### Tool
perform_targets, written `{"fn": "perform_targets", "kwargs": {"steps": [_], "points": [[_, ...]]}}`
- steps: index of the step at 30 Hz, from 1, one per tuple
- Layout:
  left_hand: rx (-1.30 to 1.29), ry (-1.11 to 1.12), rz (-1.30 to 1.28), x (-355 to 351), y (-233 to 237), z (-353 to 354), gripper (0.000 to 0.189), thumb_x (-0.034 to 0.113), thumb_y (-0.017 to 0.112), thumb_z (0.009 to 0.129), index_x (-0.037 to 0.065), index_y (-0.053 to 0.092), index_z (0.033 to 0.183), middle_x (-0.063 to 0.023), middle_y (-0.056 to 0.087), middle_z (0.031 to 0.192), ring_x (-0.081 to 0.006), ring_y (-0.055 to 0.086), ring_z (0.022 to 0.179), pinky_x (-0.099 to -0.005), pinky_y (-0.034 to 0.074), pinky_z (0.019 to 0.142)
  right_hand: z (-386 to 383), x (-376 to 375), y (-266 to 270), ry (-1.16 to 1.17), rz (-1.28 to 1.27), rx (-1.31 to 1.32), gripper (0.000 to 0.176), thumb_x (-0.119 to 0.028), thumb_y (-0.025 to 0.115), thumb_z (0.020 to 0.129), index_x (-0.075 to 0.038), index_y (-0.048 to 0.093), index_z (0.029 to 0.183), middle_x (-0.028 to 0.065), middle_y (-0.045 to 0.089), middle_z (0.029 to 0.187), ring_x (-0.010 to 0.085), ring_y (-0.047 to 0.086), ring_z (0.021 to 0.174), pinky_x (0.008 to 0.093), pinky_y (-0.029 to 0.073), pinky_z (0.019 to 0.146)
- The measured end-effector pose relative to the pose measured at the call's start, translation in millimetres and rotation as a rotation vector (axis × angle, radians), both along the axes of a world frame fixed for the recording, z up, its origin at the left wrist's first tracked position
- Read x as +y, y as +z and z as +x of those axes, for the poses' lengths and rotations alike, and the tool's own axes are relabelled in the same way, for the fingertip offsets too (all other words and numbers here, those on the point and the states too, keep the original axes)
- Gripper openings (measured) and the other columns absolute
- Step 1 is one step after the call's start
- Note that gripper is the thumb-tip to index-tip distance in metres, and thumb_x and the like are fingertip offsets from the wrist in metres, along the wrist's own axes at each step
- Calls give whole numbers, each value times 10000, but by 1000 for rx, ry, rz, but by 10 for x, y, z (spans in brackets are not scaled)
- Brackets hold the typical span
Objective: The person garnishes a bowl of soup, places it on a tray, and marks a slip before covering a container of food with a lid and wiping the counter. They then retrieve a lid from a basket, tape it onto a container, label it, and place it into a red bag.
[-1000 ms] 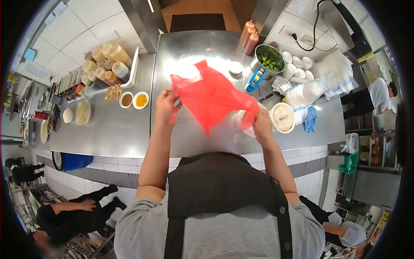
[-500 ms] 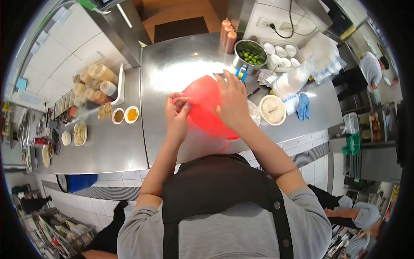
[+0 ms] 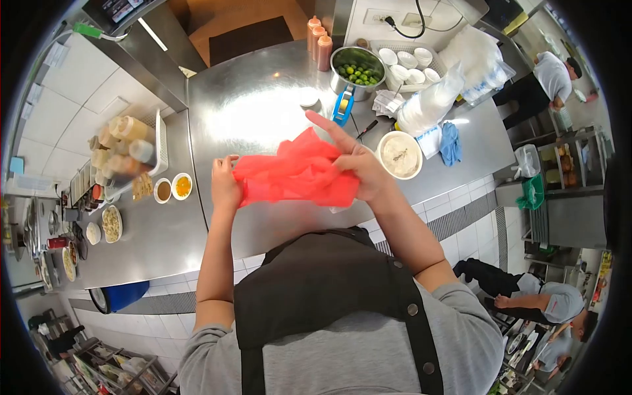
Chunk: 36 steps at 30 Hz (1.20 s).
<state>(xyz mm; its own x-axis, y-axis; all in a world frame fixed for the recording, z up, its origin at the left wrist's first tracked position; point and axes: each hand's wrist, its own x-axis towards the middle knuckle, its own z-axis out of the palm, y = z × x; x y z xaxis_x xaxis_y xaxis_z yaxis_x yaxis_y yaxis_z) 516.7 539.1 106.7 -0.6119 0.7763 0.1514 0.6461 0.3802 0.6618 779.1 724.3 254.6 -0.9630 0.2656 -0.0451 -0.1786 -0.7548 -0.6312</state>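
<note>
A thin, crumpled red bag (image 3: 293, 172) is stretched between my two hands above the steel counter. My left hand (image 3: 227, 184) is closed on its left edge. At the opposite end, my right hand (image 3: 366, 168) grips the bag between thumb and curled fingers, its index finger pointing outward. The blue handle (image 3: 342, 107) of a pot rises just beyond that finger. Close to my right hand stands a white tub of pale powder (image 3: 399, 157), with a dark pen-like object (image 3: 367, 130) near it.
A steel pot (image 3: 339, 82) of limes and several sauce bottles (image 3: 323, 54) stand at the back. Stacked cups (image 3: 428, 108) and a blue cloth (image 3: 451, 145) lie right. Small bowls (image 3: 162, 191) and a bottle basket (image 3: 162, 141) sit left. Other people (image 3: 556, 76) are at the right.
The bag has gone from puffed out to crumpled and stretched sideways. My left hand has moved left and slightly down; my right hand has lowered and now grips the bag.
</note>
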Motion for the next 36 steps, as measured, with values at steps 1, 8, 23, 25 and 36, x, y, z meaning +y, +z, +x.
{"fn": "perform_targets", "kwargs": {"steps": [1,8,23,25,36], "points": [[-62,16,19,13,8,-11,478,39,668,893,139,579,1353,-151,643,1190,-286,682,993,-405,570,868,-4,107,-90,-14,-93,21,747,94,496,782,-87,456,1505,169,626,1297,219,647,1096,336,508,977],[-1593,-424,1026,150,1260,443,608,47,604,954,-9,388,1519,-176,629,1282,-259,647,1140,-428,524,1027,77,771,-219,-392,1336,-515,578,84,590,750,-19,578,1319,146,591,1143,281,590,1134,358,474,978],[-95,-23,-279,-13,341,409,1060,122,936,557,19,375,1450,-246,450,1332,-424,569,1175,-447,525,1005,441,667,-870,-491,1105,-721,409,-107,769,778,-1,657,1157,173,572,1177,315,612,1054,381,503,919],[-97,-2,-295,-98,345,311,1084,117,935,553,15,344,1455,-251,432,1349,-437,562,1186,-452,523,1013,619,561,-1029,-478,1410,-799,347,-107,760,783,-1,662,1099,176,599,1079,315,626,990,385,518,852],[-27,121,-174,-278,478,86,958,-7,805,615,4,328,1446,-259,395,1362,-478,557,1179,-474,530,985,573,400,-1291,69,1978,-590,236,-120,641,835,-30,543,1030,209,638,825,400,647,818,497,507,738]]}}
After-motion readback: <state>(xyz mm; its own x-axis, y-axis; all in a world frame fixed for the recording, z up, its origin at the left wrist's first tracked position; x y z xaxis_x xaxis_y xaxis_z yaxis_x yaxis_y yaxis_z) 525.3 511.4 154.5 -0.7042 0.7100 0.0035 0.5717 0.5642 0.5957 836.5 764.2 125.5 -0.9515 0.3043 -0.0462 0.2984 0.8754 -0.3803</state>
